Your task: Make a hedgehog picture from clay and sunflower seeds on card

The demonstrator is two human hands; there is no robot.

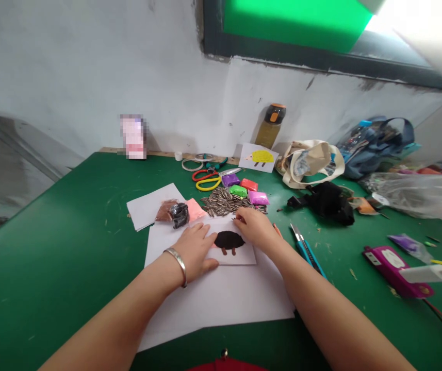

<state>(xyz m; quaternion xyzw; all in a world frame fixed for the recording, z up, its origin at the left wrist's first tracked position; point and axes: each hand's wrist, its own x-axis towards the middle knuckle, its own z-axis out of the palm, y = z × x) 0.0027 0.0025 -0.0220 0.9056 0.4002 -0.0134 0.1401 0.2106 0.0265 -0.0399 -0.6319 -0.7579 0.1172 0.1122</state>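
My left hand (194,251), with a silver bangle at its wrist, lies with fingers stretched over the left part of a white card (248,257). On the card is a black oval body (229,240) with small brown legs and a bit of pink at its left, partly under my fingers. My right hand (255,224) is pinched at the card's upper edge, a small dark sunflower seed (233,219) showing at its fingertips. Just beyond it spreads a pile of sunflower seeds (223,202). Larger white sheets (221,304) lie beneath the card.
Brown, black and pink clay packs (180,214) sit left of the seeds. Bright clay packs (238,190) and scissors (209,180) lie behind. A yellow hedgehog picture (259,157) leans near a bottle (270,126). Right are a utility knife (306,250), black cloth (329,202) and a magenta device (396,270).
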